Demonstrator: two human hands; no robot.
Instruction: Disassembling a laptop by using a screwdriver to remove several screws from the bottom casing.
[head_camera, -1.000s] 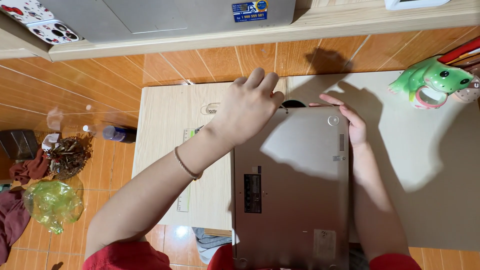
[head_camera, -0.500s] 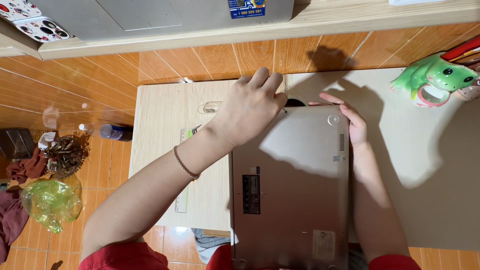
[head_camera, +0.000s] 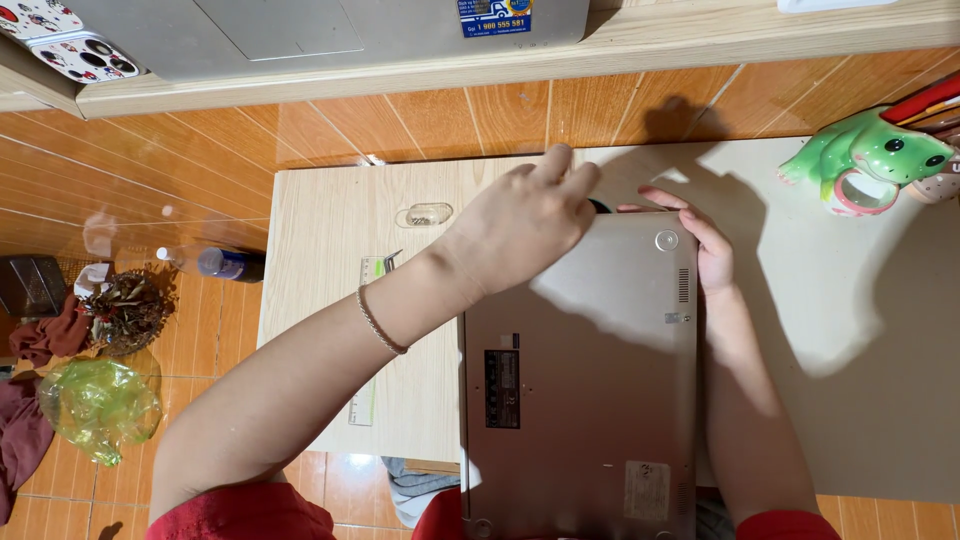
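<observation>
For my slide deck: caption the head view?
Both hands, left and right, grip an upturned silver laptop's far edge.

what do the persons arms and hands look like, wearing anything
Both arms are bare from the hands up to short red sleeves at the bottom edge of the view. The left hand has a thin, light beaded bracelet around its wrist. The right hand shows no bracelet, watch or ring. No gloves on either hand.
</observation>
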